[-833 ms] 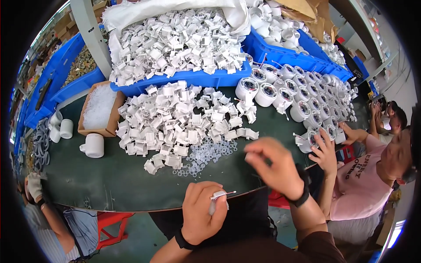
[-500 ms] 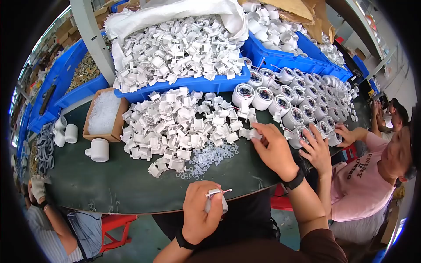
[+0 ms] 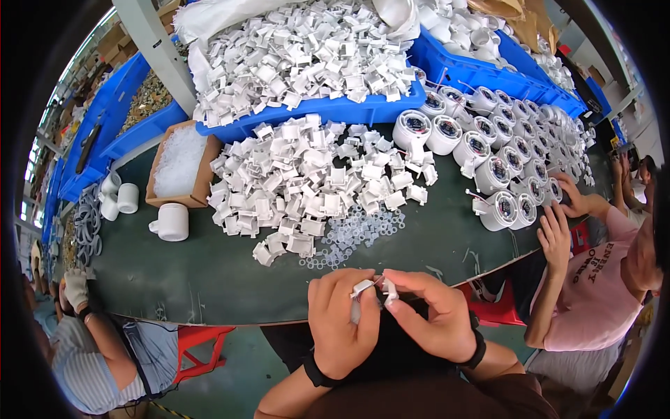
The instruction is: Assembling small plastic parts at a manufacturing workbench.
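Note:
My left hand [image 3: 342, 322] is closed round a white part [image 3: 361, 288] with a thin wire, mostly hidden by the fingers. Close beside it, my right hand [image 3: 436, 315] pinches a small white plastic bracket [image 3: 390, 288] between thumb and forefinger. The two pieces meet or nearly touch above the table's front edge. Beyond them lie small translucent rings [image 3: 352, 234] and a heap of loose white plastic brackets [image 3: 300, 174]. To the right, white round housings [image 3: 501, 209] with dark round inserts and short wires stand in rows.
Behind the heap, a blue bin [image 3: 307, 112] brims with more brackets. A cardboard box [image 3: 202, 171] of clear bits and a white cup-like housing [image 3: 173, 222] stand left. One person [image 3: 593, 286] in pink sits right, hands at the housings; another's gloved hand [image 3: 75, 288] shows left.
My right hand has come from the right side of the bracket heap back to my left hand, bringing a bracket. The view has shifted slightly. The neighbour's hand has moved lower, away from the housings.

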A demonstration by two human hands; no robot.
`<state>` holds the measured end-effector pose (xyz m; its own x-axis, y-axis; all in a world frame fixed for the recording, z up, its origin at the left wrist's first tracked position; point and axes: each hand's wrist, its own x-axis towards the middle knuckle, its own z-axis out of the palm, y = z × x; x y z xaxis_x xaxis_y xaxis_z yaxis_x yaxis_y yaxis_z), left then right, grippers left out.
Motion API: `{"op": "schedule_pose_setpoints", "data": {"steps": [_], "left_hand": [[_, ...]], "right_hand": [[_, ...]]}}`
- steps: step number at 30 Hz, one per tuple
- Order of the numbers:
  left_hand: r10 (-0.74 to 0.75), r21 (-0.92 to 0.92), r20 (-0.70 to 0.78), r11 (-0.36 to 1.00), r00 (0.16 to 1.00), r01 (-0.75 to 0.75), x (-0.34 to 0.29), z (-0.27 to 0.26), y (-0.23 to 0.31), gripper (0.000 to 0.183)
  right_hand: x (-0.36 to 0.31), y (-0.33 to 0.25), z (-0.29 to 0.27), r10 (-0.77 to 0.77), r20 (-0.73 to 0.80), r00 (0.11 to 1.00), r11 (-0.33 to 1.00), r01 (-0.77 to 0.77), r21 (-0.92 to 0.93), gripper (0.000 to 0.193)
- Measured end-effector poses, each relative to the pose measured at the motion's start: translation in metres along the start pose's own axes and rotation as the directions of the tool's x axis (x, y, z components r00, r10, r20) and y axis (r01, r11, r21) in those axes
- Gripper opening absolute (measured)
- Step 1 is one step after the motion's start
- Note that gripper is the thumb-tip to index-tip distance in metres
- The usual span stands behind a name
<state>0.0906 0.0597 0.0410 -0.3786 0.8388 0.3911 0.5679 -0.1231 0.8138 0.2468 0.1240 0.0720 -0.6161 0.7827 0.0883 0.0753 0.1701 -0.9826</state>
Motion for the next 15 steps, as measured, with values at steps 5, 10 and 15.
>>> {"op": "schedule_pose_setpoints", "data": {"steps": [5,10,15], "left_hand": [[0.004,0.03,0.029,1.0,1.0,-0.005,0.002,-0.003,0.003,0.028],[0.03,0.036,0.054,0.999,0.998,-0.032,0.0,-0.006,0.006,0.032],[0.058,0.053,0.069,0.997,0.996,-0.062,-0.004,-0.006,0.001,0.032]], "right_hand": [[0.002,0.01,-0.002,0.067,0.077,0.995,0.994,-0.073,0.084,0.041],[-0.005,0.011,0.006,0.082,0.025,0.996,0.987,-0.085,0.137,0.039],[-0.007,0.013,0.013,0.017,-0.022,1.0,0.999,-0.016,0.048,0.04]]}}
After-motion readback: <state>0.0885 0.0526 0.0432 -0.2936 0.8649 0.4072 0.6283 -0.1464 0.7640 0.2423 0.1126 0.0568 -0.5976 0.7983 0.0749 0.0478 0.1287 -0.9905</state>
